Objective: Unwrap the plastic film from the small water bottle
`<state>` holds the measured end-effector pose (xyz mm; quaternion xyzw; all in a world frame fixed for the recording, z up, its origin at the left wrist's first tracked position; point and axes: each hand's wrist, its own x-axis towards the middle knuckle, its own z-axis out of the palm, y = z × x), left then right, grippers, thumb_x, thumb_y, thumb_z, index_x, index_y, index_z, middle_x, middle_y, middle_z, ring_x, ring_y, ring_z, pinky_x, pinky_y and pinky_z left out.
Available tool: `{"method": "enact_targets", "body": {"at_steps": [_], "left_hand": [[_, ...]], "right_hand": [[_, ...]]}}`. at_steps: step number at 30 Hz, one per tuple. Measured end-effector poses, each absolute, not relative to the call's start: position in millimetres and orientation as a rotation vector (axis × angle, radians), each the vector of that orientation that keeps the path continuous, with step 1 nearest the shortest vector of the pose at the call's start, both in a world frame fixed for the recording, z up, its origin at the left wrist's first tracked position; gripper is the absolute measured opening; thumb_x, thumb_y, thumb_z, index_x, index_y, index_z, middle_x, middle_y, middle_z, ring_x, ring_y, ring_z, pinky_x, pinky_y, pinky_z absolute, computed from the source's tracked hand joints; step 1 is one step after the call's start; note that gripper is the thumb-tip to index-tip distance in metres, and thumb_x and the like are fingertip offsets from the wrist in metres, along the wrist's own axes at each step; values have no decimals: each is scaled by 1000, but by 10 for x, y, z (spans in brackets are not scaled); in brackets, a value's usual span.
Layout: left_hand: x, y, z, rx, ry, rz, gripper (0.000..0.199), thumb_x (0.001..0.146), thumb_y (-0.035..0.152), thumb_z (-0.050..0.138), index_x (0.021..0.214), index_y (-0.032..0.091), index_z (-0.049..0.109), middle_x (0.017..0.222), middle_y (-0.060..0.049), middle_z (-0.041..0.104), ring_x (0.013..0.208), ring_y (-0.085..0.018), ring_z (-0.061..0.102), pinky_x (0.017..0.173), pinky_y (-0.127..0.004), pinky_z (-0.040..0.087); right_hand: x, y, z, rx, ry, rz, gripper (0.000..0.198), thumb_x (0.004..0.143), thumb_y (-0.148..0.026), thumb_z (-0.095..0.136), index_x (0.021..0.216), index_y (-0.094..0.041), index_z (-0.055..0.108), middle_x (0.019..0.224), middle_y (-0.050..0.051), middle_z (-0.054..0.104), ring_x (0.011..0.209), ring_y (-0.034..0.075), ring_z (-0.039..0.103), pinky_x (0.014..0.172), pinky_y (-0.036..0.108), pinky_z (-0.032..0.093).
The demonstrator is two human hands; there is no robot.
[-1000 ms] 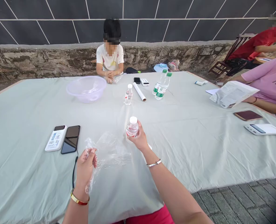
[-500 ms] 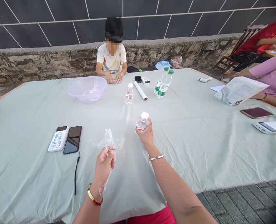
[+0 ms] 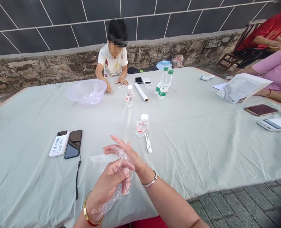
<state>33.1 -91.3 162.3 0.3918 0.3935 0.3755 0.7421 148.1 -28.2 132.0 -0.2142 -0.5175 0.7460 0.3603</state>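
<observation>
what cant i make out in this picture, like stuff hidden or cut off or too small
All in the head view:
- Part of the right hand: hidden behind the left hand.
- Edges of the clear plastic film: lost in its transparent folds.
- Upper end of the white tool: behind the small bottle.
- Right end of the white device: cut by the right edge.
- Booklet print: too small.

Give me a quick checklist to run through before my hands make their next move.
1. Left hand gripping the clear plastic film: ok, pinched between thumb and fingers.
2. Film smooth: not ok, crumpled below that hand.
3. Right hand off the nearer small water bottle: ok, there is a gap.
4. That bottle upright, white cap on: ok.
5. Slim white tool clear of the bottle: cannot tell, its far end is hidden.
6. Smartphone uncovered: ok.
</observation>
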Motion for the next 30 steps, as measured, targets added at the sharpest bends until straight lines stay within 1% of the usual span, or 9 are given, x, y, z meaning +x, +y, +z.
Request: {"method": "enact_targets", "body": {"at_steps": [7,10,12,15,19,22,26,28,30], "left_hand": [[233,-814,1528,796,1017,1018,26,79,43,62,84,17,61,49,5,47,41,-8,42,43,-22,35],[239,-739,1421,816,1170,1090,27,79,42,62,83,16,62,54,5,47,48,-8,43,48,-21,38],[224,-704,1401,785,1204,1123,27,77,43,64,83,16,62,57,4,48,50,-8,44,50,-21,39],[120,-658,1431,791,1219,1108,28,75,43,65,87,17,61,58,4,52,51,-9,48,51,-22,41],[-188,-589,1440,999,1517,1113,32,69,44,69,83,16,63,57,1,58,53,-12,54,54,-25,45],[-439,-574,1401,1046,1763,1014,42,64,49,71,90,17,64,63,-2,64,56,-17,59,56,-30,49],[-533,-686,1418,1160,1901,1201,73,61,52,73,124,23,52,112,-13,64,101,-29,60,79,-41,50],[-445,-757,1442,1412,1774,1204,93,54,49,79,136,27,42,141,-14,43,129,-34,40,97,-48,40],[-314,-785,1426,1670,1559,947,104,46,43,85,138,29,40,148,-13,33,136,-37,26,107,-52,26]], "right_hand": [[1468,-447,908,-896,-1490,2019,87,82,-74,0,112,-18,60,81,7,65,87,20,61,85,37,45],[1570,-434,846,-789,-1531,1977,82,80,-78,14,119,-20,56,90,6,63,87,19,59,85,36,45],[1603,-430,846,-658,-1598,1911,83,71,-79,44,131,-21,45,103,6,60,93,19,57,87,35,44],[1610,-444,857,-691,-1811,1837,80,60,-48,77,128,-21,47,96,1,60,85,16,55,78,28,45],[1723,-413,889,-910,-2123,1891,30,67,-14,60,96,-18,65,64,-7,51,57,7,44,54,18,37],[1901,-333,956,-994,-2204,1879,24,64,-10,51,81,-17,66,66,-6,55,58,7,46,52,17,34],[2034,-262,1093,-1168,-2171,1836,19,64,-13,47,75,-17,61,67,-4,57,60,9,53,52,17,36],[2030,-254,1173,-1186,-2194,1799,19,64,-12,46,76,-18,60,66,-5,55,57,9,50,50,18,35],[2014,-250,1259,-1149,-2272,1694,15,65,-13,47,72,-18,59,62,-5,51,55,8,45,51,18,33]]}}
